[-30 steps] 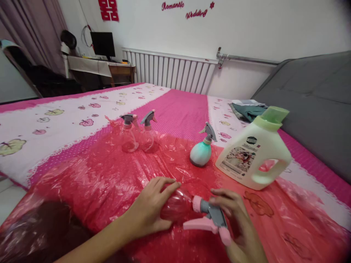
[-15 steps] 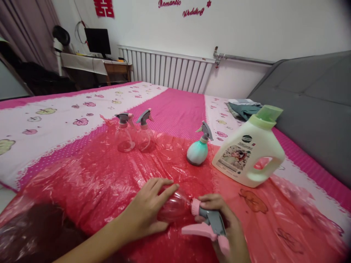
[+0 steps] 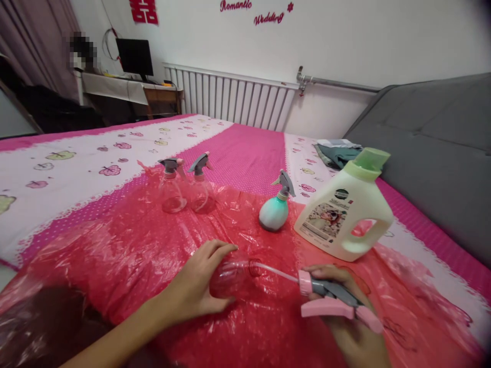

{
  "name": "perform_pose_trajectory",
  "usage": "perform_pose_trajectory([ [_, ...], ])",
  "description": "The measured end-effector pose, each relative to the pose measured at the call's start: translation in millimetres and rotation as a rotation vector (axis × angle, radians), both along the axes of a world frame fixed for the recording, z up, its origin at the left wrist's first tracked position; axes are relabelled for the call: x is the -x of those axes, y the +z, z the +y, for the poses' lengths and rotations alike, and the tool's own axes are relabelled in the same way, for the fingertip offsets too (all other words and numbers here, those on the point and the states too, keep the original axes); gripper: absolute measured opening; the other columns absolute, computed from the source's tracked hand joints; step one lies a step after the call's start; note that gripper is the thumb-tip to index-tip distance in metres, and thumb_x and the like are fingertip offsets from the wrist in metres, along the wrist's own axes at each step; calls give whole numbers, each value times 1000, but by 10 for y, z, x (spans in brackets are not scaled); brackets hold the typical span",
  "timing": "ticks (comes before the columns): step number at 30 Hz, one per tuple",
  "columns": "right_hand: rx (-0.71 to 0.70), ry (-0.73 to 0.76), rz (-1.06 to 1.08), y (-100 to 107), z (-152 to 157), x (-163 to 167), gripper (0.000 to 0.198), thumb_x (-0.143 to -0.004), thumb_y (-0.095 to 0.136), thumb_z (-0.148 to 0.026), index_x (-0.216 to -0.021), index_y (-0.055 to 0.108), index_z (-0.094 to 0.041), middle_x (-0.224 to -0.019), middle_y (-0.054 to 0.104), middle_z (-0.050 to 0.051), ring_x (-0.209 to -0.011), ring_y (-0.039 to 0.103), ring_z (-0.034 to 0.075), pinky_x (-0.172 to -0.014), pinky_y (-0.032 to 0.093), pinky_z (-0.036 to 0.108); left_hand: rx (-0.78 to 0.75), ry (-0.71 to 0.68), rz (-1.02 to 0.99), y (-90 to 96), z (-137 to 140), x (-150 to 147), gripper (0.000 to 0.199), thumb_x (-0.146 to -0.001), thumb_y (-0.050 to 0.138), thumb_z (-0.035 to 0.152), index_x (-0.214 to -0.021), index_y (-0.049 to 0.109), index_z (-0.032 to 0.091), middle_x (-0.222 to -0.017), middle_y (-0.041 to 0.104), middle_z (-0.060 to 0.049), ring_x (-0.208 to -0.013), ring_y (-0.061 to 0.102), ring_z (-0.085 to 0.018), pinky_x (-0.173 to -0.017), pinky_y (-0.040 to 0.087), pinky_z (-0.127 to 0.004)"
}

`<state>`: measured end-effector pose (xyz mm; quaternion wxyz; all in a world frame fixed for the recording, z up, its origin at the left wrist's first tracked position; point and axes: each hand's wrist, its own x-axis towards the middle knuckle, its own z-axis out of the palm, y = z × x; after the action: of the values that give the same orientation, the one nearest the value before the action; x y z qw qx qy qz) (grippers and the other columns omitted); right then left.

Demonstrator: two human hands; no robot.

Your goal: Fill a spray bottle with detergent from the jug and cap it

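My left hand [image 3: 197, 283] grips a clear spray bottle [image 3: 230, 276] lying on its side on a red plastic sheet [image 3: 126, 255]. My right hand [image 3: 345, 312] holds the pink and grey spray head [image 3: 330, 299], pulled off to the right. Its thin dip tube [image 3: 274, 272] still reaches into the bottle's neck. Behind stand two more clear spray bottles [image 3: 171, 186] [image 3: 201, 184], a teal spray bottle [image 3: 274, 209] and a pale green detergent jug [image 3: 345, 209].
The red sheet lies over a pink and white bedspread [image 3: 245, 148]. A grey headboard [image 3: 433, 148] runs along the right. Folded clothes [image 3: 337, 153] lie at the bed's far corner. A radiator [image 3: 230, 97] and a desk with a monitor [image 3: 134, 56] stand by the wall.
The spray head has come off the bottle: my right hand has drawn it to the right, baring the dip tube. My left hand kept the bottle in place.
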<state>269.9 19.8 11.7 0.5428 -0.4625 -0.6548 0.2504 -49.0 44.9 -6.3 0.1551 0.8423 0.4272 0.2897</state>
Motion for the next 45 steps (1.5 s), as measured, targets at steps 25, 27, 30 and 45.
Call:
perform_pose_trajectory([
  [25, 775, -132, 836, -264, 95, 156, 48, -66, 95, -59, -91, 75, -23, -89, 80, 9, -69, 75, 22, -59, 64, 30, 95, 340, -247, 427, 279, 595, 69, -80, 84, 49, -139, 55, 27, -134, 67, -10, -125, 67, -37, -109, 54, -62],
  [27, 784, -116, 808, -263, 107, 250, 57, -61, 98, -57, -95, 74, -20, -84, 80, 7, -64, 73, 17, -55, 59, 24, 100, 337, -212, 416, 255, 609, 69, -81, 84, 46, -140, 54, 25, -137, 66, -11, -127, 67, -37, -110, 53, -61],
  [30, 761, -114, 769, -283, 120, 421, 63, -60, 98, -59, -99, 70, -18, -84, 81, 6, -64, 74, 16, -53, 56, 20, 105, 326, -220, 371, 241, 607, 70, -81, 84, 44, -141, 54, 24, -141, 65, -13, -131, 65, -37, -112, 51, -60],
  [45, 776, -150, 446, -290, -308, 455, 64, -69, 84, -70, -100, 66, -18, -50, 59, -3, -32, 33, 4, -38, 15, 13, 144, 293, -302, 200, 253, 434, 77, -80, 85, 36, -147, 50, 21, -143, 67, -17, -127, 69, -36, -110, 53, -60],
])
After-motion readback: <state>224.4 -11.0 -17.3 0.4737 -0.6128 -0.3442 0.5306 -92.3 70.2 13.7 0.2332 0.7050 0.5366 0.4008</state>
